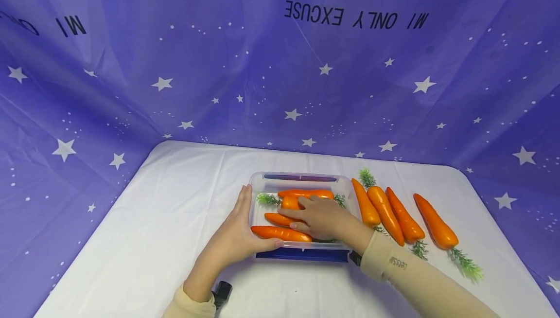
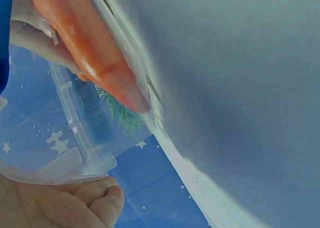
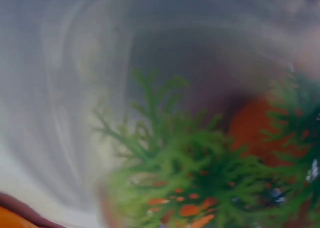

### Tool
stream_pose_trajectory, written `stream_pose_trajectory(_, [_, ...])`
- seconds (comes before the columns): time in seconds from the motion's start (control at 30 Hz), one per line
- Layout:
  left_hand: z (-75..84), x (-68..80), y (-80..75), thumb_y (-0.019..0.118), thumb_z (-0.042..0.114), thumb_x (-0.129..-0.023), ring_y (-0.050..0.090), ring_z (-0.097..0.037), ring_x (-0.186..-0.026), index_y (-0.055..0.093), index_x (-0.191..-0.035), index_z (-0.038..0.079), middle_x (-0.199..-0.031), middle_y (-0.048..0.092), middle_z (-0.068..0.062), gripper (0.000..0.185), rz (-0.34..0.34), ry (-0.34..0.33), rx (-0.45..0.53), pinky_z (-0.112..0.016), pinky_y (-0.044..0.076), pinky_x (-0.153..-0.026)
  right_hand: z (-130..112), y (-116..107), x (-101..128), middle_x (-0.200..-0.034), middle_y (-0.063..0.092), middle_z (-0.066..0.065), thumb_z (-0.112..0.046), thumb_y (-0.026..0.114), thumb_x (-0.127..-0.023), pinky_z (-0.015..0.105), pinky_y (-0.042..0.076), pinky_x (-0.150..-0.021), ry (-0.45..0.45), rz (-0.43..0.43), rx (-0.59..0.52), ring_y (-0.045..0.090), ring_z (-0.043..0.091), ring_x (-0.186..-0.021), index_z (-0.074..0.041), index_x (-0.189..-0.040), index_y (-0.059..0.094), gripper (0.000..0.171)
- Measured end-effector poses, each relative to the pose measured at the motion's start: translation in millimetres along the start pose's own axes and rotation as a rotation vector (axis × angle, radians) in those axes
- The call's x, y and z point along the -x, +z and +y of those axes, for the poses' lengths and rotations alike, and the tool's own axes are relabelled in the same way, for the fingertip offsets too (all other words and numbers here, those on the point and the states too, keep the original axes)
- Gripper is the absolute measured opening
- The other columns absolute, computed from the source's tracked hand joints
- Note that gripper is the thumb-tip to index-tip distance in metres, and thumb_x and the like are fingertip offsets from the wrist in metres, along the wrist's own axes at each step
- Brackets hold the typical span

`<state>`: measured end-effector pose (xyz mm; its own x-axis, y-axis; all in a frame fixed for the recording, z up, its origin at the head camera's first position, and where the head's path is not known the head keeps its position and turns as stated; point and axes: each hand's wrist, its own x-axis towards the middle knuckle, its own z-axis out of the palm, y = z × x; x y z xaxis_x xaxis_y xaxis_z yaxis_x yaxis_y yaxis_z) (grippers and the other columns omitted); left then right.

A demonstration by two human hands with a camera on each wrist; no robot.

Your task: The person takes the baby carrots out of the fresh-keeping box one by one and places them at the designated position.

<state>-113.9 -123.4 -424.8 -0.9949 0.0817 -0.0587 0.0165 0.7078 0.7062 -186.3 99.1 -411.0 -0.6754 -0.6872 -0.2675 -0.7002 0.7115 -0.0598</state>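
Note:
A clear plastic box (image 1: 345, 186) with blue latches stands on the table, several orange carrots with green leafy tops in it. My left hand (image 1: 234, 235) lies around its near left corner, fingers straight along the left side, thumb along the front rim. Reaching in over the right side, my right hand (image 1: 323, 218) holds a carrot (image 1: 277, 219) between fingers and thumb. Another carrot (image 1: 280, 233) lies along the front wall. In the left wrist view, a carrot (image 2: 95, 52) shows through the box wall. Leafy tops (image 3: 185, 158) fill the blurred right wrist view.
To the right of the box, several carrots lie on the white tablecloth (image 1: 175, 220), among them one (image 1: 435, 220) set apart on the far right. A purple star-printed curtain (image 1: 262, 89) stands behind the table and along both sides.

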Motion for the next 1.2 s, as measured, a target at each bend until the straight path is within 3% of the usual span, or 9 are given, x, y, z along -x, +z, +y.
stream_pose_trajectory(0.17, [0.8,-0.4,1.0,0.075,0.073,-0.055,0.015,-0.018,-0.146,-0.007,-0.152,0.024,-0.161,-0.003,0.002,0.136,-0.008,-0.004,-0.008,-0.045,0.026,-0.116,-3.0,0.6,3.1,-0.125,0.057,0.008,-0.052,0.036,-0.098,0.045,0.053,-0.077,-0.004,0.042,0.068,0.062,0.031,-0.087,-0.048,-0.142,0.034,0.044])
stream_pose_trajectory(0.27, [1.5,-0.5,1.2,0.077,0.07,-0.055,0.015,-0.018,-0.146,-0.006,-0.153,0.023,-0.161,-0.003,0.001,0.136,-0.005,-0.002,0.002,-0.045,0.025,-0.116,-4.5,-1.0,4.7,-0.111,0.059,0.006,-0.052,0.037,-0.098,0.038,0.051,-0.065,0.001,0.044,0.087,0.053,0.023,-0.064,-0.048,-0.141,0.036,0.044])
stream_pose_trajectory(0.33, [1.9,-0.5,1.2,0.077,0.069,-0.056,0.015,-0.017,-0.146,-0.005,-0.153,0.022,-0.161,-0.003,0.001,0.136,-0.004,0.0,0.003,-0.044,0.025,-0.116,-5.2,-2.1,5.5,-0.108,0.059,0.006,-0.052,0.037,-0.097,0.037,0.051,-0.064,0.017,0.032,0.084,0.051,0.021,-0.061,-0.049,-0.141,0.035,0.044])
stream_pose_trajectory(0.53, [2.2,-0.1,0.5,0.077,0.069,-0.056,0.015,-0.017,-0.146,-0.005,-0.153,0.022,-0.161,-0.002,0.001,0.136,-0.005,-0.002,-0.001,-0.045,0.025,-0.116,-3.5,-3.6,5.9,-0.119,0.059,0.005,-0.052,0.036,-0.098,0.04,0.054,-0.07,0.01,-0.001,0.077,0.058,0.022,-0.075,-0.05,-0.143,0.031,0.045])
stream_pose_trajectory(0.6, [2.1,0.2,0.1,0.077,0.07,-0.055,0.015,-0.017,-0.146,-0.005,-0.153,0.022,-0.161,-0.002,0.001,0.136,-0.007,-0.003,-0.001,-0.045,0.026,-0.116,-0.7,-2.8,5.5,-0.118,0.058,0.006,-0.051,0.036,-0.098,0.037,0.053,-0.067,-0.014,-0.01,0.075,0.055,0.019,-0.071,-0.049,-0.144,0.029,0.046])
stream_pose_trajectory(0.7, [2.1,0.6,-0.6,0.076,0.071,-0.055,0.016,-0.017,-0.145,-0.005,-0.153,0.022,-0.161,-0.002,0.001,0.136,-0.008,0.001,0.005,-0.045,0.026,-0.116,2.8,-1.8,4.4,-0.126,0.055,0.007,-0.053,0.036,-0.098,0.04,0.054,-0.074,0.002,-0.035,0.007,0.059,0.022,-0.074,-0.051,-0.143,0.028,0.046])
stream_pose_trajectory(0.83, [1.7,0.9,-1.1,0.076,0.07,-0.055,0.017,-0.018,-0.145,-0.005,-0.153,0.022,-0.161,-0.001,0.0,0.136,-0.003,0.007,0.007,-0.046,0.027,-0.115,6.1,-1.8,2.9,-0.14,0.049,0.008,-0.054,0.034,-0.098,0.047,0.051,-0.089,0.004,-0.067,-0.048,0.064,0.03,-0.098,-0.051,-0.143,0.026,0.047])
stream_pose_trajectory(0.97, [1.4,0.6,-1.0,0.076,0.071,-0.055,0.017,-0.018,-0.145,-0.005,-0.153,0.021,-0.161,-0.002,0.001,0.136,0.001,0.009,-0.003,-0.045,0.027,-0.115,8.1,-3.0,2.4,-0.15,0.039,0.009,-0.056,0.033,-0.097,0.053,0.043,-0.1,0.011,-0.099,-0.088,0.054,0.035,-0.121,-0.054,-0.143,0.024,0.046])
stream_pose_trajectory(1.2, [1.2,-0.1,-0.2,0.076,0.07,-0.056,0.013,-0.018,-0.146,-0.006,-0.153,0.022,-0.161,-0.004,0.001,0.136,-0.002,0.005,-0.021,-0.045,0.025,-0.116,10.7,-3.9,2.6,-0.152,0.036,0.002,-0.057,0.034,-0.096,0.051,0.04,-0.105,-0.007,-0.104,-0.095,0.046,0.028,-0.131,-0.054,-0.142,0.025,0.047])
